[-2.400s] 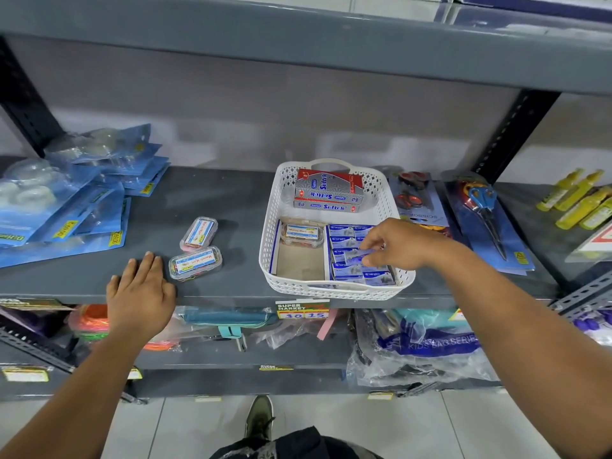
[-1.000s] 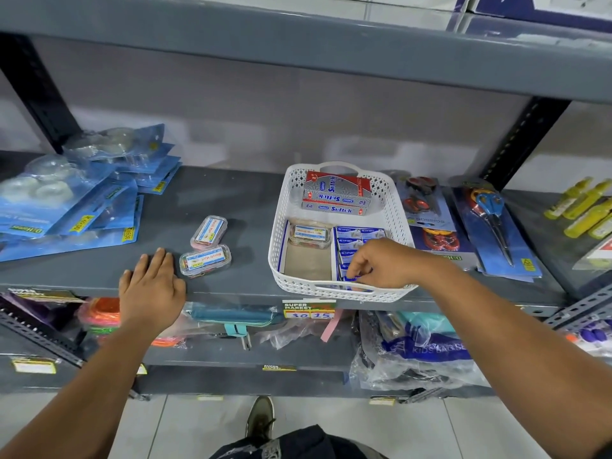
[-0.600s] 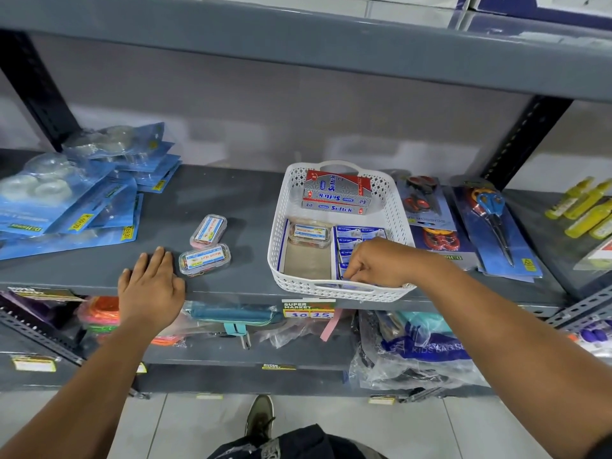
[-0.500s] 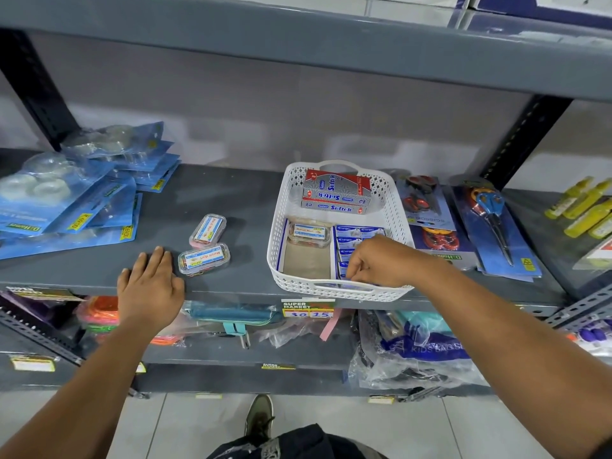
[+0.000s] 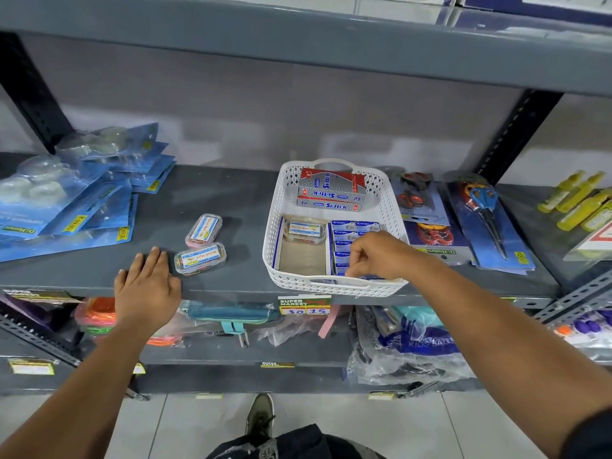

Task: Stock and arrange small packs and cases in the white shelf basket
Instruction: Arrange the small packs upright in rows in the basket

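A white shelf basket (image 5: 274, 226) stands on the grey shelf. At its back lie red and silver Softek boxes (image 5: 331, 190). A clear case (image 5: 304, 230) sits in its left half over a bare brown floor. Rows of small blue packs (image 5: 347, 226) fill its right half. My right hand (image 5: 377, 256) reaches into the front right of the basket, its fingers pinched down on a blue pack in the front row. Two more clear cases (image 5: 203, 228) (image 5: 200, 258) lie on the shelf left of the basket. My left hand (image 5: 147, 286) rests flat on the shelf's front edge beside the nearer case, holding nothing.
Blue blister packs (image 5: 66, 207) are piled at the left. Carded scissors (image 5: 486, 220) lie right of the basket, yellow bottles (image 5: 583, 203) farther right. A shelf board (image 5: 298, 44) hangs overhead. A price tag (image 5: 304, 305) sits under the basket; bagged goods fill the shelf below.
My right hand has slid from the middle of the blue packs toward the basket's front edge and curled tighter. My left hand has stayed in place on the shelf.
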The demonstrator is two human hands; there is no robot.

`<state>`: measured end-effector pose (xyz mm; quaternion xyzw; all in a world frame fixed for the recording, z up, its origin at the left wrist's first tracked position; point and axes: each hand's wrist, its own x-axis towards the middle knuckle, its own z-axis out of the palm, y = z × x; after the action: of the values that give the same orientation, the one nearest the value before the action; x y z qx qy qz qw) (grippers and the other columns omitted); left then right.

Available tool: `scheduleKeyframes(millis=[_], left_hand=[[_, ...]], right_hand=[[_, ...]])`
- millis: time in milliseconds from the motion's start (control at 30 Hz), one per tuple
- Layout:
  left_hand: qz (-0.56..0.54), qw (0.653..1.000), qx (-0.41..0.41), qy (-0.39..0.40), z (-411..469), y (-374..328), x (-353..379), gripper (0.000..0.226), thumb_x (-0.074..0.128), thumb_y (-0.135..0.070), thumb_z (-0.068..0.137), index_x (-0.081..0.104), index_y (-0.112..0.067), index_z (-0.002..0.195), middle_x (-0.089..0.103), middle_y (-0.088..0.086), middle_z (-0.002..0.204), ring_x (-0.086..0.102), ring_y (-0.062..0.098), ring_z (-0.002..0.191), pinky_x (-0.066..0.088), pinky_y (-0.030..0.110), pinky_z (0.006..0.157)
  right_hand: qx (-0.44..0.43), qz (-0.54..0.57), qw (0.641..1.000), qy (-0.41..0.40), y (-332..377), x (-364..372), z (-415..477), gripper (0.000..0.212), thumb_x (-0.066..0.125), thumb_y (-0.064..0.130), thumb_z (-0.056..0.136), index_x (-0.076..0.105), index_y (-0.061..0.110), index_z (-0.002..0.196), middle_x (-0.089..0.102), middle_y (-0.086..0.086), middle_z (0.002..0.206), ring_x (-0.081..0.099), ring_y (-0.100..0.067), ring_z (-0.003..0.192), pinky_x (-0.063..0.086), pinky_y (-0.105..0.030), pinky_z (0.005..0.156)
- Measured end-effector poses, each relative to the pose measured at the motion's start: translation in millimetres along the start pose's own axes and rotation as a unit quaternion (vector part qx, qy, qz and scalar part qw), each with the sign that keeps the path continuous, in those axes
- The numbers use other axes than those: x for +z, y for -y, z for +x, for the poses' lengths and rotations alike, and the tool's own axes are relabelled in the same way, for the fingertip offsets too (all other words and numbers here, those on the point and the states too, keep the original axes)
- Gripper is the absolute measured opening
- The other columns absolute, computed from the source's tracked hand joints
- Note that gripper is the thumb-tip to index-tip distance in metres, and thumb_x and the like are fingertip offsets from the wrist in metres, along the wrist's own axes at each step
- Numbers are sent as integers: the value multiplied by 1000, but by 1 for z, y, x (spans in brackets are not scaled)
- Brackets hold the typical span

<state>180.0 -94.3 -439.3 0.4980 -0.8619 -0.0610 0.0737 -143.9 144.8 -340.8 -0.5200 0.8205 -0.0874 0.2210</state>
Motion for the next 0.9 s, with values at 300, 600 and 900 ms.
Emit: scheduleKeyframes(millis=[300,600,900], left_hand=[[2,1000,2,10,0,0,-3,68,17,-38,82,34,-11,142,29,8,156,23,31,144,18,53,115],[-4,1000,7,11,-4,-1,-7,69,17,-38,81,35,-11,142,29,9,156,24,32,143,18,53,114],[-1,1000,6,15,-3,0,-9,70,15,-39,81,33,-12,143,29,8,156,24,31,143,18,53,114]], right_hand=[[3,1,999,49,-1,0,-2,13,68,28,88,60,19,87,55,12,76,51,-8,69,43,-28,68],[10,-39,997,64,3,3,5,21,66,27,90,52,24,75,62,1,81,54,-17,73,45,-33,71],[-17,-23,999,15,-4,1,-4,21,72,22,85,65,14,102,64,-5,99,60,-20,90,46,-25,77]])
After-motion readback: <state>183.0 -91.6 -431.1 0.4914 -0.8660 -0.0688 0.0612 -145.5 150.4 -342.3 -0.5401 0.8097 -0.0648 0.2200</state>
